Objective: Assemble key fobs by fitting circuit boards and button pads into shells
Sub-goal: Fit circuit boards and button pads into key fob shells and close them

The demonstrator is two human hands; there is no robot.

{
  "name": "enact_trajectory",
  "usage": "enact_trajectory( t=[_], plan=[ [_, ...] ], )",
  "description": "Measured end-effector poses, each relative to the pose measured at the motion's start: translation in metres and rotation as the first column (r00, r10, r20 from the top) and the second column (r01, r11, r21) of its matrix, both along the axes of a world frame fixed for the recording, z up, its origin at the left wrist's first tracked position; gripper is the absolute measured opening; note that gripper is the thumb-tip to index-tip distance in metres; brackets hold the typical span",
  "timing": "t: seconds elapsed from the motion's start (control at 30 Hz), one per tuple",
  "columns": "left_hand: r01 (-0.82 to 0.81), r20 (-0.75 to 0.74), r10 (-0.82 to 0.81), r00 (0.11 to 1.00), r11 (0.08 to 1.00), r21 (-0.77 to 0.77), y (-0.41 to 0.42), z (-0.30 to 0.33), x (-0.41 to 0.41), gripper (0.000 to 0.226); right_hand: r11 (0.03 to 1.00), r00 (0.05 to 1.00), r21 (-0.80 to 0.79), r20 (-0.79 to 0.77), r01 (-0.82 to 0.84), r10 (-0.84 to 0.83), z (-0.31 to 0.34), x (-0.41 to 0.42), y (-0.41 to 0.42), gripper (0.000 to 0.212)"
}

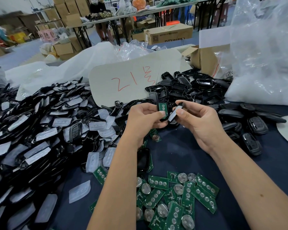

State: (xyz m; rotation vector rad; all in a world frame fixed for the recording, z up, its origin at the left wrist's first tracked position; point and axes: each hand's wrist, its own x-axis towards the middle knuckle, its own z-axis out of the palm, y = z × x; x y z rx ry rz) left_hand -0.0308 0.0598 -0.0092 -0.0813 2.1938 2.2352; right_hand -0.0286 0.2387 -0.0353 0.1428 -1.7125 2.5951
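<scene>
My left hand [144, 117] grips a black shell half with a green circuit board [162, 108] seated in it, the thumb pressing on the board's lower end. My right hand [197, 120] pinches a second black shell half with a translucent button pad [174, 114] in it, tilted on edge right beside the first half. Both hands are held above the dark blue table [178, 153] at the centre of the view.
Green circuit boards [181, 195] lie heaped near the table's front. Shells with white pads [33, 130] pile up at the left, empty black shells [186, 88] behind the hands, finished fobs [254, 128] at the right. A card marked in red [131, 77] and a plastic bag [263, 55] stand behind.
</scene>
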Motion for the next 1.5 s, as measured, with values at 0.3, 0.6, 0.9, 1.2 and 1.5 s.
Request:
enact_trajectory(
  t=[0.3, 0.6, 0.9, 1.2, 1.5],
  plan=[
    [0.055, -0.14, -0.081, 0.987, 0.982, -0.181, 0.008, 0.003, 0.004, 0.006, 0.985, 0.99, 0.109, 0.031, 0.131, -0.136, -0.005, -0.002, -0.002, 0.043],
    [0.114, -0.209, -0.2, 0.957, 0.924, -0.365, 0.013, -0.002, 0.001, 0.031, 0.956, 0.969, 0.171, 0.017, 0.239, -0.245, -0.001, 0.0, -0.002, 0.015],
    [0.085, -0.235, -0.196, 0.952, 0.907, -0.413, 0.013, -0.011, -0.001, 0.014, 0.793, 0.91, 0.449, -0.152, 0.412, -0.386, -0.004, 0.003, -0.005, 0.03],
    [0.223, -0.101, -0.243, 0.965, 0.959, -0.173, 0.001, -0.004, 0.001, 0.018, 0.921, 0.985, 0.388, -0.171, 0.041, 0.029, -0.004, -0.003, 0.011, 0.042],
    [0.16, 0.063, -0.155, 0.986, 0.982, -0.097, -0.035, -0.004, -0.003, 0.012, 0.849, 0.962, 0.529, -0.237, 0.01, 0.137, -0.009, -0.003, 0.007, 0.043]
  ],
)
